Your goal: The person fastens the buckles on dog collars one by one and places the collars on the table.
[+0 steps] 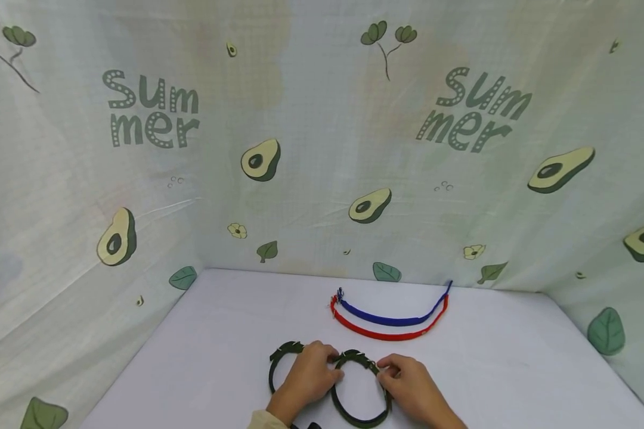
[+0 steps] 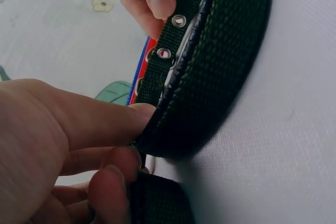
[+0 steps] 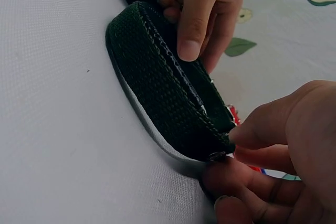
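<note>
Two dark green webbing collars, each closed into a loop, stand on the white table. My left hand pinches the left side of the right-hand collar between thumb and fingers. On the opposite side, my right hand pinches the same collar near its metal fitting. Metal eyelets run along its strap in the left wrist view. The broad woven band stands on edge in the right wrist view. The other green collar is beside my left hand, which partly hides it.
Beyond the hands, a blue collar and a red collar lie curved, side by side. A cloth backdrop with avocado prints rises behind and beside the white table. A small black object shows at the bottom edge.
</note>
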Demonstrator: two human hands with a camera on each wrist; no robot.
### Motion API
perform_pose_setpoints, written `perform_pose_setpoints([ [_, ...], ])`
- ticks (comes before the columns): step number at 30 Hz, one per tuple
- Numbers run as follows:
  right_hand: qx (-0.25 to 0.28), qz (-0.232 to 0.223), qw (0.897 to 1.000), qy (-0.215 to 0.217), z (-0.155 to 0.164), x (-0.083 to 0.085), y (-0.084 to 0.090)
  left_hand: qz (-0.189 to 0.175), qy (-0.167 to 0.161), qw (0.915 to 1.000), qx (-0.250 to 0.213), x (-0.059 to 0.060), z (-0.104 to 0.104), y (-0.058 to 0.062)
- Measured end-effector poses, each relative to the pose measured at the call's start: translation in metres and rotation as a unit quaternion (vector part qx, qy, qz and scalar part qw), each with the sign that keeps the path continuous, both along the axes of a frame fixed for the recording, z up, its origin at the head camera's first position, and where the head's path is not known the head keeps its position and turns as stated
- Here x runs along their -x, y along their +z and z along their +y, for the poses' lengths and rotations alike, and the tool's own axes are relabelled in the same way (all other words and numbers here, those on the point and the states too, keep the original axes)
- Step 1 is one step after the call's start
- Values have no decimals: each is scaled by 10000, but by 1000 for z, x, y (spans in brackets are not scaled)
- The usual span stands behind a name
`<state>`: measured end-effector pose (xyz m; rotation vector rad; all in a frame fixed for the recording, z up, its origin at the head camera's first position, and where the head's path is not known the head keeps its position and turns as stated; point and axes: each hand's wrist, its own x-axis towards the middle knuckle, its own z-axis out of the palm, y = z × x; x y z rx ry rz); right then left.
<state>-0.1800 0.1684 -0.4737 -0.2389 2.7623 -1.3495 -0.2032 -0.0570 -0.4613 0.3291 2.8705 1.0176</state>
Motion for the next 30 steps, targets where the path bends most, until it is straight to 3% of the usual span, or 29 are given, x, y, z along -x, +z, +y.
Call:
perform_pose_setpoints([
  [4,97,-106,9998,-114,6,1,3,164,25,9999,1,1,2,2],
  [11,-26,-230,9969,-746,16,9,16,853,288,9959,-84,0,0,9],
  [20,-451,241,9921,-1143,44,28,26,791,309,9962,-183,15,4,21],
  [23,-438,130,9922,-1160,52,36,25,660,228,9975,-77,20,7,24],
  [30,-699,-52,9894,-1275,69,51,22,980,182,9944,342,29,8,26],
])
